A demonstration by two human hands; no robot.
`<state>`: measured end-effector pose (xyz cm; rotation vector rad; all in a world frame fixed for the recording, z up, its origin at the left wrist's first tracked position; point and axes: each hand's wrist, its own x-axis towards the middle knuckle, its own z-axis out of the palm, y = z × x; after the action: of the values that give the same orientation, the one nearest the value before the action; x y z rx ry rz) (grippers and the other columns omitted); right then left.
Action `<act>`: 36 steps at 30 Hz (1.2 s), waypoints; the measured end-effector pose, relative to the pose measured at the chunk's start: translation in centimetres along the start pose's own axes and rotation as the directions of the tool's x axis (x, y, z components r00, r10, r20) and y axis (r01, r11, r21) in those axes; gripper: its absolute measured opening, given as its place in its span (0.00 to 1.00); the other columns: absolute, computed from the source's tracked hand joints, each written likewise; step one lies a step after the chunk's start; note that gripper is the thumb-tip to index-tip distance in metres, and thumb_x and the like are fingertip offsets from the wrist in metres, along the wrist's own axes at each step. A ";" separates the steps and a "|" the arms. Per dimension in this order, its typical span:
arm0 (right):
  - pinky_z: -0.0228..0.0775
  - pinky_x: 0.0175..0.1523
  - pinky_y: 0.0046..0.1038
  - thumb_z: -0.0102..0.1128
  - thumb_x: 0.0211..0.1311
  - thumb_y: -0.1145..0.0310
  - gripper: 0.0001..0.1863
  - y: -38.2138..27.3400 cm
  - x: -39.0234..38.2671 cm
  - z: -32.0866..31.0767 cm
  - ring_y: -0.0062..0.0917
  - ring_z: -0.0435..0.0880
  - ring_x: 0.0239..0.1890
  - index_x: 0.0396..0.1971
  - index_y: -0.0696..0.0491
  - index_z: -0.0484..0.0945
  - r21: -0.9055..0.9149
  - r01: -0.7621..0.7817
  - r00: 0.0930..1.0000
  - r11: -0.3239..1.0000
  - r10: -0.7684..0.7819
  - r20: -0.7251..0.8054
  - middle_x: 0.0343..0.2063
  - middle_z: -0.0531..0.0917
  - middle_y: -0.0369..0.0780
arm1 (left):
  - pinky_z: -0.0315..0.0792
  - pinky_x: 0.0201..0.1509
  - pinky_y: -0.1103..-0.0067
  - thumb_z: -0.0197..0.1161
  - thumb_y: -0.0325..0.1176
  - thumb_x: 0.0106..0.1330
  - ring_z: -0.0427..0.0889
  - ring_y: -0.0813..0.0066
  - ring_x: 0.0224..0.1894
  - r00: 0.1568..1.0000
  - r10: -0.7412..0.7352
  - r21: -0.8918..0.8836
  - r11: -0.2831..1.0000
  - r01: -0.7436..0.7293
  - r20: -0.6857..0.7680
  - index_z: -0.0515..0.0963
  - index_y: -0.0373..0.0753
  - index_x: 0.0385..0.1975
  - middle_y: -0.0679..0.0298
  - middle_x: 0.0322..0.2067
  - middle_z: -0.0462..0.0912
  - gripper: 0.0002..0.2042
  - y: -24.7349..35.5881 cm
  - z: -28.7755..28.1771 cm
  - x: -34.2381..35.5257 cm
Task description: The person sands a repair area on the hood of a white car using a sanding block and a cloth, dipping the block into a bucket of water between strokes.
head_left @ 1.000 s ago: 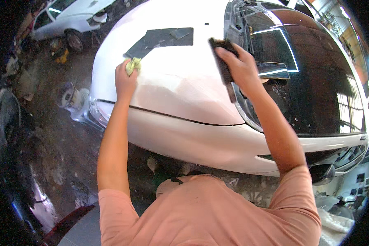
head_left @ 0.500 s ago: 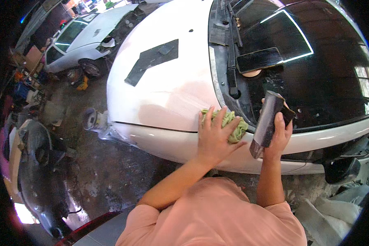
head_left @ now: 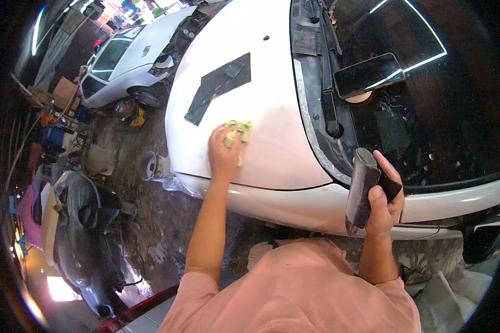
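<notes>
My left hand is closed on a crumpled yellow-green cloth, pressing it onto the white car hood. In my right hand is a dark grey sanding block, held upright near the base of the windshield, with black sheet material around it. My right fingers wrap its far side, partly hidden by the block. Black sandpaper sheets lie on the hood beyond my left hand. A dull pinkish patch shows on the paint near the windshield.
A phone rests on the windshield. A side mirror juts out at the right. To the left stand a bucket and a large black car part. Another white car is parked at the far left.
My left hand has swept the cloth left and away from me across the hood, off the windshield corner. My right hand keeps hold of the sanding block. The view has shifted slightly.
</notes>
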<state>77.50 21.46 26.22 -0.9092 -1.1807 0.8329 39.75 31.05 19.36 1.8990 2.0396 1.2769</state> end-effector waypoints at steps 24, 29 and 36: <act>0.77 0.61 0.35 0.68 0.72 0.69 0.25 4.6 -2.3 43.8 0.32 0.84 0.54 0.66 0.57 0.76 -0.228 -0.279 0.957 0.933 0.291 0.019 0.54 0.84 0.45 | 0.65 0.76 0.62 0.68 0.31 0.72 0.74 0.55 0.70 0.906 0.218 -0.638 0.766 0.071 0.363 0.70 0.34 0.70 0.50 0.67 0.75 0.27 -17.7 -17.1 3.1; 0.75 0.60 0.37 0.71 0.67 0.73 0.29 3.9 -3.0 50.4 0.42 0.83 0.53 0.67 0.55 0.75 -0.405 0.140 0.960 0.904 -0.024 0.280 0.52 0.83 0.47 | 0.77 0.69 0.69 0.72 0.18 0.66 0.79 0.68 0.64 0.753 0.033 -0.747 0.168 0.644 0.657 0.70 0.33 0.65 0.58 0.60 0.79 0.28 -20.9 -20.1 4.1; 0.67 0.70 0.42 0.73 0.65 0.69 0.37 5.4 -5.2 53.5 0.45 0.75 0.65 0.72 0.56 0.68 -0.330 0.155 0.921 0.931 -0.016 0.389 0.64 0.78 0.49 | 0.79 0.66 0.70 0.71 0.23 0.71 0.81 0.68 0.61 0.797 -0.079 -0.775 0.194 0.601 0.599 0.70 0.35 0.65 0.60 0.60 0.80 0.25 -24.5 -23.2 3.8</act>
<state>23.74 26.72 26.49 -1.0039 -1.7435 0.7545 6.34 25.28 21.52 0.8568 0.8675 1.2706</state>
